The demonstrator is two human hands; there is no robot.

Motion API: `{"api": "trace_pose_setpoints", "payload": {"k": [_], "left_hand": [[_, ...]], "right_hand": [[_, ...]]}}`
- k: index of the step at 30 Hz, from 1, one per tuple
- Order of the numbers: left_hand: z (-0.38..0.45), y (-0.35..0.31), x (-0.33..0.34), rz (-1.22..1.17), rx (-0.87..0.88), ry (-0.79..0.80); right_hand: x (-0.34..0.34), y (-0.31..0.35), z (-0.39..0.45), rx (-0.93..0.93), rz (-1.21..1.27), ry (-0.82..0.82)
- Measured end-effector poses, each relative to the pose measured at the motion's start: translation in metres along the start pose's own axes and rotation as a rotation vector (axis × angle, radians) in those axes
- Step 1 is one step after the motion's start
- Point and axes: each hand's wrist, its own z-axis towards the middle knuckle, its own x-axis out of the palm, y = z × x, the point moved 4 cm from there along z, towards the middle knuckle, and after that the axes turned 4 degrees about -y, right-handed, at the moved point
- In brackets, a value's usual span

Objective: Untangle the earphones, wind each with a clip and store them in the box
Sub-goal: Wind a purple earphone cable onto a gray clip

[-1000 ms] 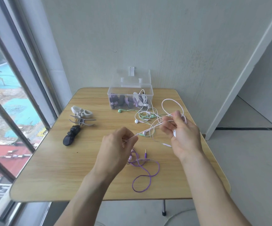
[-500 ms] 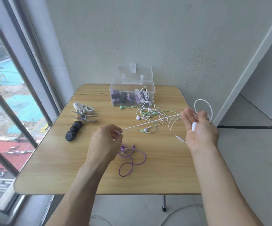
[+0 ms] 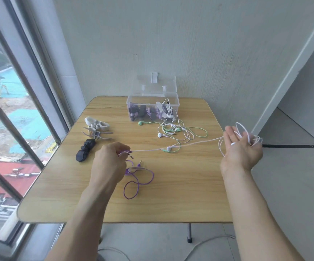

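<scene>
My left hand [image 3: 109, 162] pinches one end of a pale pink earphone cable [image 3: 190, 144] together with a purple cable. That pink cable runs taut across the table to my right hand [image 3: 241, 150], which holds several loops of it past the table's right edge. A purple earphone [image 3: 137, 178] lies looped below my left hand. White and green earphones [image 3: 176, 131] sit tangled near the clear box [image 3: 153, 108], whose lid stands up. Wound earphones lie inside the box.
White clips [image 3: 97, 129] and a black clip [image 3: 85, 152] lie at the table's left side near the window. The wooden table [image 3: 171, 202] stands against the wall. A cable trails on the floor below.
My right hand has swung out to the right beyond the table edge, pulling the pink cable straight. My left hand has stayed put, keeping hold of the cable end.
</scene>
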Motion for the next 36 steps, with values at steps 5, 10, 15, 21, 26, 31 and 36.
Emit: {"api": "trace_pose_setpoints", "payload": {"k": [5, 10, 15, 21, 26, 31, 36], "left_hand": [[-0.004, -0.012, 0.009, -0.153, 0.087, 0.178], [-0.015, -0.027, 0.015, -0.238, 0.165, 0.307], [-0.017, -0.029, 0.018, -0.172, 0.242, 0.339], [-0.018, -0.025, 0.021, -0.138, 0.237, 0.407], [-0.018, -0.025, 0.022, -0.137, 0.225, 0.412], [-0.020, -0.023, 0.024, -0.121, 0.265, 0.474], [-0.022, -0.022, 0.027, -0.088, 0.302, 0.515]], "right_hand": [[0.023, -0.017, -0.029, -0.091, -0.428, 0.366], [0.040, -0.035, -0.087, -0.015, -0.675, 0.750], [0.039, -0.052, -0.111, 0.038, -1.009, 1.143], [0.036, -0.048, -0.110, 0.025, -1.143, 1.279], [0.036, -0.040, -0.113, 0.135, -0.993, 1.358], [0.033, -0.034, -0.110, 0.070, -1.104, 1.368], [0.034, -0.019, -0.082, 0.135, -0.935, 1.077]]}}
